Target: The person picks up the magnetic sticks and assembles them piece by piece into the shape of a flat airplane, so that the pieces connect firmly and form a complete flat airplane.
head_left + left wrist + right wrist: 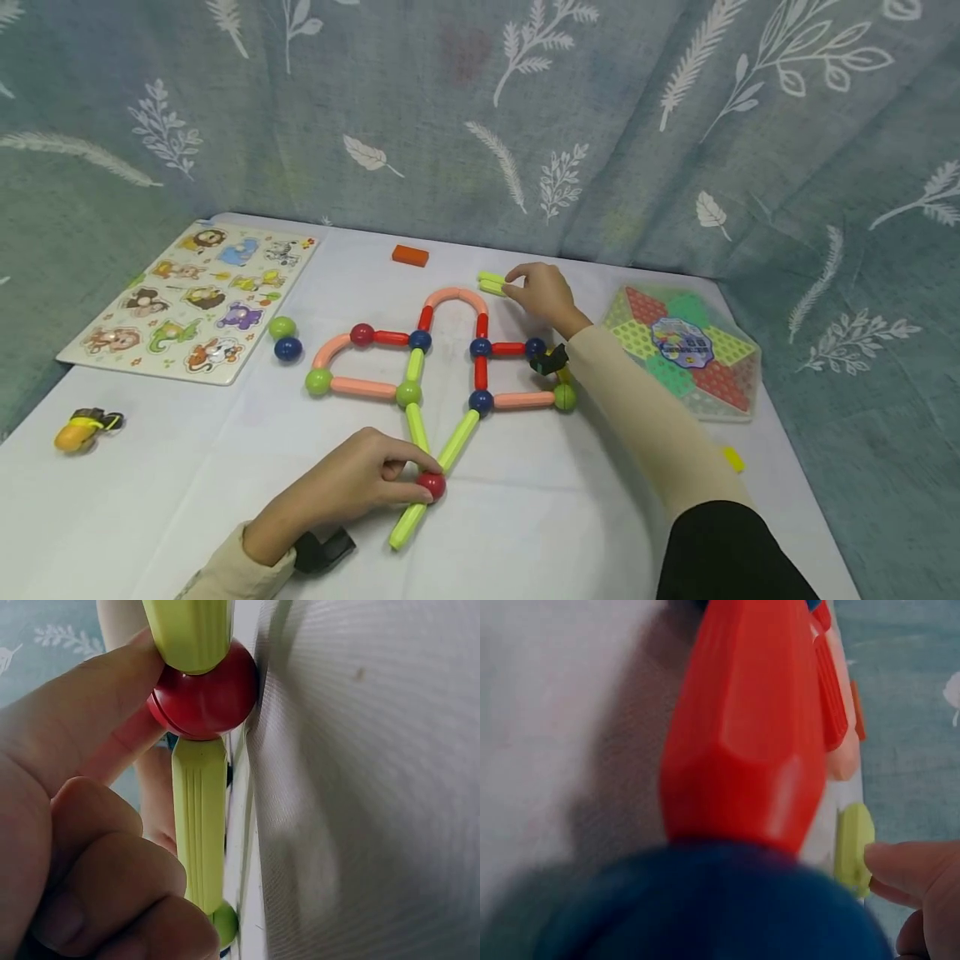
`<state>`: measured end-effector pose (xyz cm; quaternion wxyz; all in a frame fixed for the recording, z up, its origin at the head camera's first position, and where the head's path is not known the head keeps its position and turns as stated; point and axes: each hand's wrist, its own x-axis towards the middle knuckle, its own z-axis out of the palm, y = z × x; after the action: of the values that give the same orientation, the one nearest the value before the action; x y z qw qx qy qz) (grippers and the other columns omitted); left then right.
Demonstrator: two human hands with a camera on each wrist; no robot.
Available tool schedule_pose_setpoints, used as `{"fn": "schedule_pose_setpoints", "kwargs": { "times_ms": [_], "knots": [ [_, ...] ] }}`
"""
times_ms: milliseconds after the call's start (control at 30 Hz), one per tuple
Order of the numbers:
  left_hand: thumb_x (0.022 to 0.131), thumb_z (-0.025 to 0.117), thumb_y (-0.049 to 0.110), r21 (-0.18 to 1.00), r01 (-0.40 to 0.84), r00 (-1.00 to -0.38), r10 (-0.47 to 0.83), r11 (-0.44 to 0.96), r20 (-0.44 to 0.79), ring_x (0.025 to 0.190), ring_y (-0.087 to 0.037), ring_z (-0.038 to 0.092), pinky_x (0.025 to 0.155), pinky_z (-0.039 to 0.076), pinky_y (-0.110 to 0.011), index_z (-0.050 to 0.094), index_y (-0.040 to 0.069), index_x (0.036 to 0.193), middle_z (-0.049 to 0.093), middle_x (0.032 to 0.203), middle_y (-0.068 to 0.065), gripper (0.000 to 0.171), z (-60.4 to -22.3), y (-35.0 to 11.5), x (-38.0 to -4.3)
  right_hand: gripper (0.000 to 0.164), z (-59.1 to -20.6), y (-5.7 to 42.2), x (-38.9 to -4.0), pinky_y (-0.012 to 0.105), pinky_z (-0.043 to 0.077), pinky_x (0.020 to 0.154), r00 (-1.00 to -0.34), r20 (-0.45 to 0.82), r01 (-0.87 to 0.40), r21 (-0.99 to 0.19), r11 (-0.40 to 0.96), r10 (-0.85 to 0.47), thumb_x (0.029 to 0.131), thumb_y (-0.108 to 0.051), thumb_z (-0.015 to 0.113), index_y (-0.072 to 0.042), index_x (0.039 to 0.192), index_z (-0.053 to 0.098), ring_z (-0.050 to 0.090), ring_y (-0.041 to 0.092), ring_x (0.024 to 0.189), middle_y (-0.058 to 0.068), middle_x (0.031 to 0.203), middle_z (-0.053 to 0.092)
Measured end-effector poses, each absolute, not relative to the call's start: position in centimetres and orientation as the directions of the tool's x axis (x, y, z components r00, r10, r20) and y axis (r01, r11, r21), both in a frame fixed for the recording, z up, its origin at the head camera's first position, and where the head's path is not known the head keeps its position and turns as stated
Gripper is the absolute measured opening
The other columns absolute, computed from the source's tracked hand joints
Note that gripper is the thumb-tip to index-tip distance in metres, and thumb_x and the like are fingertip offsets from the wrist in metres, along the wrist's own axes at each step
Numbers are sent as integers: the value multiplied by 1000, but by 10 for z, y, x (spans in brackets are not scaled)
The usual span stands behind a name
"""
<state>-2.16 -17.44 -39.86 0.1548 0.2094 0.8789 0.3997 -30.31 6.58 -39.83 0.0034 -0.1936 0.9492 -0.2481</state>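
My left hand pinches a red ball between thumb and forefinger at the near end of a flat figure of rods and balls. One light green rod points toward me from that ball; two more spread away from it. In the left wrist view the red ball sits between two light green rods. At the far side, my right hand has thumb and forefinger at the right end of light green rods lying side by side. The right wrist view shows the fingertips on one such rod.
An animal puzzle board lies at left, near loose green and blue balls and an orange-yellow toy. An orange block is at the back. A colourful plastic case lies right, a yellow piece nearer.
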Motion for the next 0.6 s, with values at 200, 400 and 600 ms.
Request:
{"fn": "schedule_pose_setpoints", "kwargs": {
  "times_ms": [200, 400, 600],
  "knots": [
    [74, 74, 48, 777, 234, -864, 492, 584, -109, 43, -2, 24, 44, 27, -21, 70, 42, 98, 29, 47, 12, 24, -400, -173, -22, 20, -405, 60, -312, 30, 42, 60, -933, 13, -332, -416, 847, -359, 84, -37, 68, -22, 97, 71, 51, 15, 70, -5, 81, 59],
    [74, 74, 47, 783, 234, -863, 494, 576, -106, 44, -2, 25, 44, 27, -21, 70, 41, 97, 30, 47, 12, 24, -399, -173, -23, 24, -405, 62, -310, 32, 43, 66, -941, -27, -299, -402, 865, -337, 82, -38, 70, -19, 97, 72, 52, 14, 76, -5, 83, 60],
    [74, 74, 48, 787, 221, -866, 488, 575, -113, 44, -2, 25, 44, 27, -20, 70, 41, 97, 29, 47, 12, 24, -402, -174, -23, 27, -398, 75, -284, 31, 37, 52, -918, 76, -373, -502, 780, -390, 81, -44, 69, -20, 93, 72, 47, 18, 59, 1, 65, 55]
  ]
}}
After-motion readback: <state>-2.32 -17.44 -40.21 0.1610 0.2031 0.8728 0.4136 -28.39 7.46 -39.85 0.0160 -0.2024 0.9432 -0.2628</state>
